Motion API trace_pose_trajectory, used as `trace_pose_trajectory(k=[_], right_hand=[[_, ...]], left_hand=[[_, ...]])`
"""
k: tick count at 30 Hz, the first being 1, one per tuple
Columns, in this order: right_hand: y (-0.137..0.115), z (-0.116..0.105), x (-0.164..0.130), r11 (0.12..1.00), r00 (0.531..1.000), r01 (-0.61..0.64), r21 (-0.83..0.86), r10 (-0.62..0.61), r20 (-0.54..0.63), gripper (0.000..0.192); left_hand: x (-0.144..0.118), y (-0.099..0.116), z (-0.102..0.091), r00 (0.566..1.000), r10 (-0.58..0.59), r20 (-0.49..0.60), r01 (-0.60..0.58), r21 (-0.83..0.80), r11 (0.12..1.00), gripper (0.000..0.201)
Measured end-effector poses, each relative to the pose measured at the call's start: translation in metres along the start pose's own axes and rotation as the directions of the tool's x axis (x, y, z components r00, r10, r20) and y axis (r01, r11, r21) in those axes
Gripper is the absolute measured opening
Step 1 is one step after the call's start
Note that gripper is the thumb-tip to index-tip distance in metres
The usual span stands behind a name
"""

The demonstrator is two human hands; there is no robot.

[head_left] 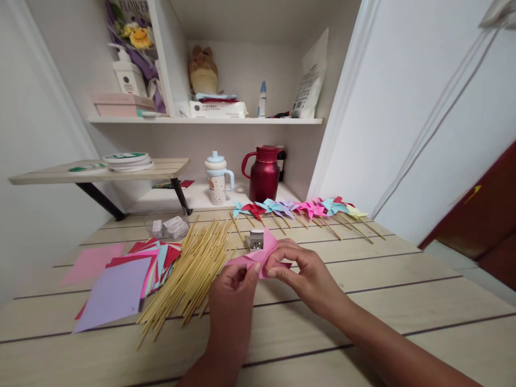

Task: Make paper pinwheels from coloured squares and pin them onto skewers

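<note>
Head view: both hands meet over the wooden table point(363, 279), pinching a folded pink paper point(258, 257) between them. Left hand point(233, 287) grips its near-left edge with thumb and fingers closed on it; right hand point(300, 269) clamps the right side, fingertips pressed on the fold. Paper's long axis runs left-right, slightly raised. Bamboo sticks point(193, 269) lie just left, nearer the left hand; small pin box point(255, 239) just behind the paper.
</note>
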State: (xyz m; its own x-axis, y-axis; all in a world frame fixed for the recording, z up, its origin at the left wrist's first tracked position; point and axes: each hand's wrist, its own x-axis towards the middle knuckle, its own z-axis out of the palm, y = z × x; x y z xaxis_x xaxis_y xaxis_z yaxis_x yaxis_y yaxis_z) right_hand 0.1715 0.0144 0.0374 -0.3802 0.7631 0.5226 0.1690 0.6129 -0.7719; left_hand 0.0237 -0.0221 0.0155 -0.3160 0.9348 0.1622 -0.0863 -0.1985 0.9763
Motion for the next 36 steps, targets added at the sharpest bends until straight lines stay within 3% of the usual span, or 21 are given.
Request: trace_pose_trajectory(k=[5,14,26,36], right_hand=[[0.0,0.001,0.0,1.0,1.0,-0.012,-0.005,0.012,0.007,0.012],[-0.002,0.0,0.001,0.998,0.998,-0.061,0.022,0.061,-0.01,0.013],[-0.003,0.001,-0.001,0.998,0.999,-0.051,0.041,0.051,-0.001,0.012],[-0.002,-0.003,0.001,0.982,0.986,-0.168,0.092,0.166,0.024,0.011]], left_hand=[[-0.002,-0.003,0.001,0.999,0.049,0.0,-0.049,-0.004,0.999,0.011],[-0.004,0.005,0.002,0.997,-0.058,-0.051,0.061,0.069,0.996,0.018],[-0.003,-0.006,0.002,0.997,0.062,-0.05,-0.057,0.093,0.994,0.011],[-0.006,-0.004,0.002,0.997,0.071,-0.012,-0.07,0.075,0.995,0.013]])
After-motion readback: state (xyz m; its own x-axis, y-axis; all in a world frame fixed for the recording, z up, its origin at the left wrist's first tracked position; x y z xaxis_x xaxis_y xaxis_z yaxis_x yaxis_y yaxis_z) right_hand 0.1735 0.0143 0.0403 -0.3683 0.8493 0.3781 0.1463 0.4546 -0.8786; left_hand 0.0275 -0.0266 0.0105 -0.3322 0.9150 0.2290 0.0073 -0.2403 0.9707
